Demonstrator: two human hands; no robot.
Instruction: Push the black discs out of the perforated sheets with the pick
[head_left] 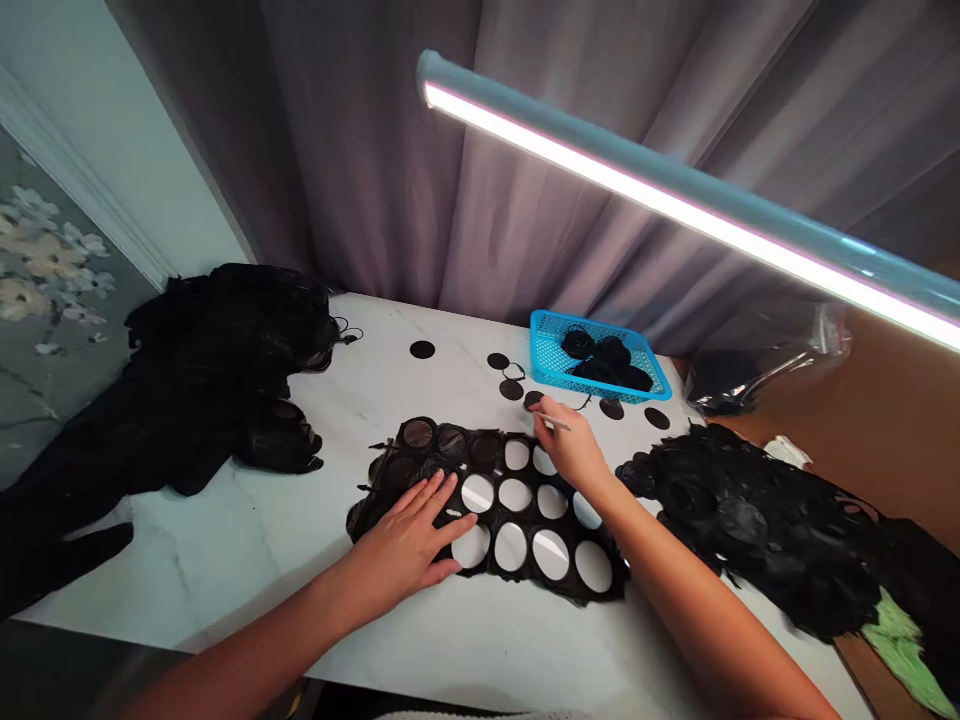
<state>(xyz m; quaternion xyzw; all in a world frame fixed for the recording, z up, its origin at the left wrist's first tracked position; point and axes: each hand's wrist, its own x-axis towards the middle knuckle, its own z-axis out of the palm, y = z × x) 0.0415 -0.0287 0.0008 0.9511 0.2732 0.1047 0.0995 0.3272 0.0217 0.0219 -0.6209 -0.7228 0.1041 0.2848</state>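
Observation:
A black sheet with rows of round cut-outs (529, 522) lies on the white marbled table (247, 560). Most of its right-hand circles show white; those at the upper left look dark. My left hand (409, 540) rests flat on the sheet's left part with fingers spread, holding nothing. Beyond the sheet's far edge, my right hand (574, 445) pinches a thin pale stick-like tool (553, 421), whose exact kind I cannot make out. Its fingertips are at a small black disc (534, 399), partly covered by them. Other black discs (511, 389) lie loose nearby.
A blue plastic basket (547, 378) with black rosette-like pieces stands at the back. Dark fabric heaps (202, 390) lie left, and more black material (750, 520) lies right, beside a green cloth (896, 640). A lit tube lamp (675, 200) hangs above.

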